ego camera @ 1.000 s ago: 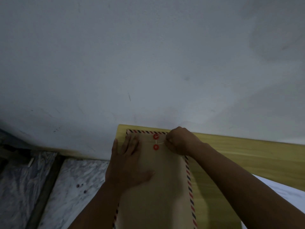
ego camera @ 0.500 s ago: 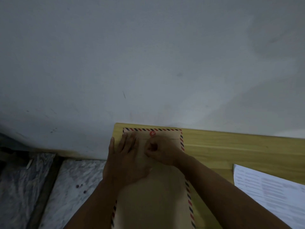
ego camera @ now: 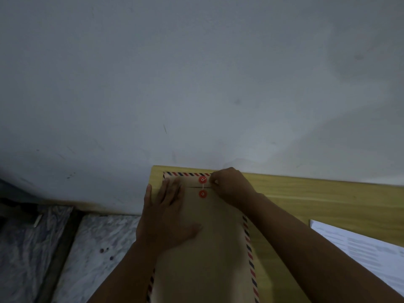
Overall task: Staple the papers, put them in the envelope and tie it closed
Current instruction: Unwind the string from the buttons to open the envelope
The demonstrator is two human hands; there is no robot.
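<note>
A brown envelope [ego camera: 209,248] with a red-and-blue striped border lies lengthwise on the wooden table [ego camera: 317,200], its folded flap at the far end. Two red string buttons show: one on the flap [ego camera: 202,179], one just below it [ego camera: 202,194]. A thin white string [ego camera: 203,186] runs between them. My left hand [ego camera: 166,217] lies flat on the envelope's left side, fingers spread. My right hand [ego camera: 229,185] is to the right of the buttons, fingertips pinched on the string's end.
A printed white sheet [ego camera: 367,248] lies on the table at the right. A pale wall [ego camera: 196,84] rises directly behind the table's far edge. Marbled floor [ego camera: 91,248] lies to the left of the table.
My right hand swung from the right of the buttons over the lower one and back to the right, carrying the string. Both buttons show again. My left hand stayed flat.
</note>
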